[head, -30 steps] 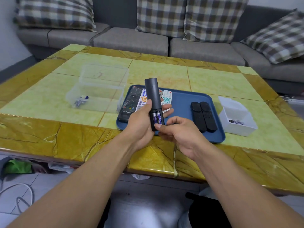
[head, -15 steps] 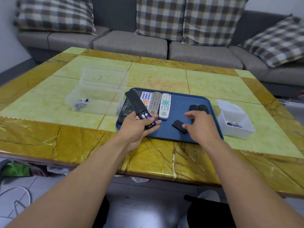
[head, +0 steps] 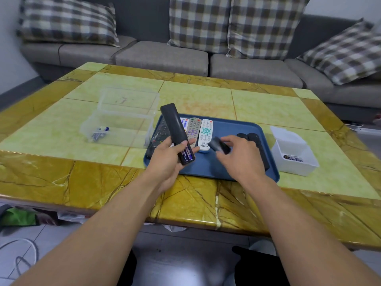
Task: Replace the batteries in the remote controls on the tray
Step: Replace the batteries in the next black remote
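The left hand grips the black remote, batteries showing; the right hand pinches the cover; line up its tabs, slide it flat, no forcing.

On the table before me the tray sits in the middle, with three remotes lying side by side at its far left and two more remotes at its right. Left of the tray stands an open box with batteries in it; right of the tray, a smaller box holding batteries too. Behind the table runs the sofa, cushions along its back.
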Demonstrator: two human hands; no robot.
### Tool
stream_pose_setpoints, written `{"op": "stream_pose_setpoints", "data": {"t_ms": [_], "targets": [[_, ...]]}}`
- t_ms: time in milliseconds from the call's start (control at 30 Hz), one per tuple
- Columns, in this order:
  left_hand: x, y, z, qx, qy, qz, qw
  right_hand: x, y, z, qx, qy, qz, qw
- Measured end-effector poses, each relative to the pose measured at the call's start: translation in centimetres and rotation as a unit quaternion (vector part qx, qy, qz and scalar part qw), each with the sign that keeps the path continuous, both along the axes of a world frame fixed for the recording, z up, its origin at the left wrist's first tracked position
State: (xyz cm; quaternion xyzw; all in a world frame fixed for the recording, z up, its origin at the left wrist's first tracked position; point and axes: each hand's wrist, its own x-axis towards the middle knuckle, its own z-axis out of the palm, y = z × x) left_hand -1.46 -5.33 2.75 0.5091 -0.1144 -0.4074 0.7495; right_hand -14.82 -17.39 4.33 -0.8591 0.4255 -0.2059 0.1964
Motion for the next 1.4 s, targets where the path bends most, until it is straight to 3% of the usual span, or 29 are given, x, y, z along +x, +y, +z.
{"op": "stream_pose_setpoints", "data": {"t_ms": [100, 167, 333, 500, 567, 633, 767, 833, 1100, 1400], "targets": [[0.0, 0.0, -0.1, -0.013, -0.009, 0.016, 1.000, 0.1, 1.8, 1.0, 0.030, -0.120, 0.043, 0.991], [-0.1, 0.0, -0.1, -0.038, 0.004, 0.029, 0.999, 0.0, 3.4, 1.2, 0.025, -0.145, 0.079, 0.986], [-0.6, -0.1, 0.5, -0.088, 0.102, 0.028, 0.990, 0.7, 6.0, 0.2, -0.008, -0.096, 0.126, 0.987], [-1.5, -0.2, 0.3, -0.072, 0.019, 0.017, 0.997, 0.9, 6.2, -0.1, -0.021, -0.083, 0.115, 0.990], [-1.4, -0.2, 0.3, -0.080, 0.005, 0.017, 0.997, 0.9, 6.1, 0.2, 0.022, -0.120, 0.098, 0.988], [-1.2, -0.2, 0.3, -0.079, -0.009, 0.015, 0.997, 1.0, 6.0, 0.3, 0.129, -0.171, 0.060, 0.975], [-1.2, -0.2, 0.3, -0.089, -0.010, 0.003, 0.996, 1.0, 5.7, 0.5, 0.395, -0.287, 0.006, 0.873], [-1.2, -0.1, 0.4, -0.094, -0.014, -0.005, 0.995, 0.9, 5.6, 0.7, 0.452, -0.307, -0.003, 0.838], [-1.0, 0.3, 0.8, -0.116, -0.013, -0.027, 0.993, 0.7, 5.2, 0.8, 0.506, -0.317, -0.002, 0.802], [-0.9, 0.6, 1.4, -0.125, -0.020, -0.023, 0.992, 0.3, 5.0, 1.5, 0.524, -0.287, 0.029, 0.801]]}}
